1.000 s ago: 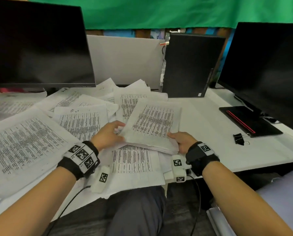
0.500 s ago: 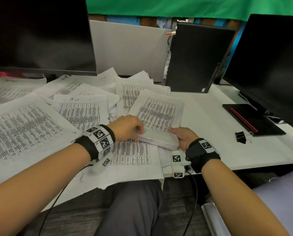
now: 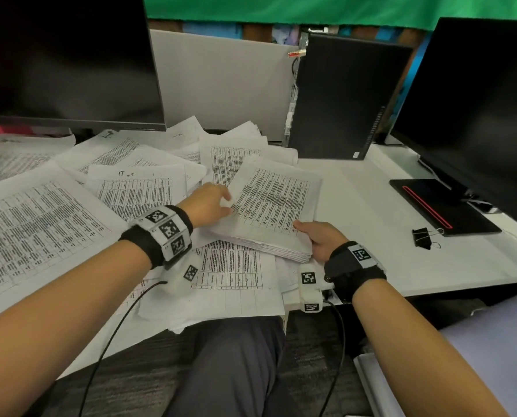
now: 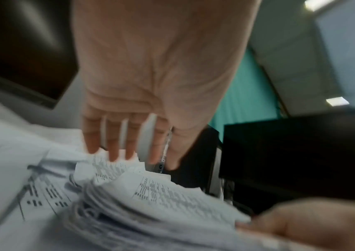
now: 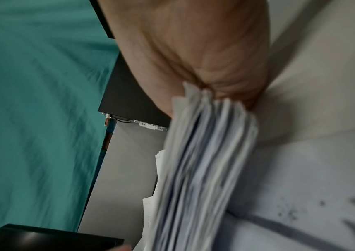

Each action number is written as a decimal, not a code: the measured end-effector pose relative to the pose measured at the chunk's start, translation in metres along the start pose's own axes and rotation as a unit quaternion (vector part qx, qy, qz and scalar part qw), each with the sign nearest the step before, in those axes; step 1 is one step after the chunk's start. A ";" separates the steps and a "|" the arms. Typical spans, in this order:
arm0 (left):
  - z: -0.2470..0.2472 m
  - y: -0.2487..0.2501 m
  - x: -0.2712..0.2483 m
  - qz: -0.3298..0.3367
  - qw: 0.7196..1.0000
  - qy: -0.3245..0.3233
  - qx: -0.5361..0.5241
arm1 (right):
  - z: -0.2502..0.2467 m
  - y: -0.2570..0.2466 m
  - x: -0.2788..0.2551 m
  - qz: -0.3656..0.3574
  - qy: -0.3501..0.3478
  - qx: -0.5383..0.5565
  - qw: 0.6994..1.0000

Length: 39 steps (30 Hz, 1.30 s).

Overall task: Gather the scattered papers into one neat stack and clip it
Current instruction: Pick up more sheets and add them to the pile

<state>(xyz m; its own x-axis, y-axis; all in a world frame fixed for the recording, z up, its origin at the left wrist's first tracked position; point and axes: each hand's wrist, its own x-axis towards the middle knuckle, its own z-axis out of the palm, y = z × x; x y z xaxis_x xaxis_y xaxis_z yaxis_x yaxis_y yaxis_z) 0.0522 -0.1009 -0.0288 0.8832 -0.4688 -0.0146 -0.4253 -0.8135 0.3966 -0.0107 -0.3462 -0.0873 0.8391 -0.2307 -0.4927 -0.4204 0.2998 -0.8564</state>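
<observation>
A thick stack of printed papers [image 3: 272,206] lies tilted on top of loose sheets at the desk's middle. My right hand [image 3: 320,239] grips its near right corner, thumb on top; the right wrist view shows the stack's edge [image 5: 198,169] running into my palm [image 5: 193,51]. My left hand [image 3: 209,203] is at the stack's left edge with its fingers [image 4: 112,144] straight and spread above the paper [image 4: 161,203], holding nothing. Scattered sheets [image 3: 40,224] cover the desk's left half. A black binder clip [image 3: 424,237] lies on the bare desk to the right.
A dark monitor [image 3: 64,61] stands over the papers at the back left, another [image 3: 476,109] at the right with its black base [image 3: 440,206]. A black computer tower [image 3: 341,97] stands behind the stack. White desk surface [image 3: 371,260] shows between stack and clip.
My left hand has slid from the stack's near left corner further up its left edge, and its fingers have straightened. My right hand keeps its grip on the near right corner.
</observation>
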 end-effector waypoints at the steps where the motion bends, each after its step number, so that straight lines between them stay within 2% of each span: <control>1: -0.002 -0.005 0.000 -0.029 0.999 -0.013 -0.004 | 0.000 0.000 0.000 0.004 0.000 0.006 1.000; 3: -0.005 -0.011 -0.003 -0.025 0.998 -0.057 0.004 | 0.001 0.001 -0.001 0.006 0.001 0.012 1.000; 7: -0.001 -0.003 -0.019 0.067 0.989 -0.106 0.077 | 0.001 -0.001 -0.002 0.005 -0.007 0.013 1.000; 13: 0.003 0.002 -0.016 0.099 0.986 -0.068 0.120 | 0.002 -0.001 -0.003 0.009 -0.017 0.014 1.000; 21: -0.007 -0.001 -0.011 0.129 0.986 -0.045 0.095 | 0.002 -0.002 0.000 0.011 -0.015 0.023 1.000; 23: -0.007 -0.001 -0.010 0.120 0.989 -0.006 0.087 | 0.001 -0.001 0.001 0.016 -0.016 0.032 0.999; 25: -0.006 0.000 -0.010 0.097 0.991 0.063 0.062 | -0.001 0.000 0.002 0.017 -0.015 0.035 0.999; 28: -0.003 0.002 -0.009 0.015 0.992 0.126 -0.023 | -0.001 0.000 0.003 0.006 -0.011 0.048 0.999; 30: 0.000 0.003 -0.008 -0.039 0.988 0.122 -0.091 | 0.000 0.000 0.004 0.008 -0.008 0.045 0.999; 34: 0.006 0.000 -0.005 -0.101 0.970 0.106 -0.197 | 0.001 -0.001 0.003 0.014 -0.009 0.035 0.999; 39: 0.006 -0.009 -0.007 -0.139 0.973 0.105 -0.154 | 0.001 -0.001 0.001 0.006 -0.012 0.036 0.999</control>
<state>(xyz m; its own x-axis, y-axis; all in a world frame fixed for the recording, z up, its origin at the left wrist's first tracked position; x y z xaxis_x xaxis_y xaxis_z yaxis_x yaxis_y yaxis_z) 0.0485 -0.0924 -0.0372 0.9902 -0.1392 0.0139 -0.1135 -0.7415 0.6613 -0.0091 -0.3455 -0.0868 0.8423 -0.2042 -0.4988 -0.4060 0.3682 -0.8364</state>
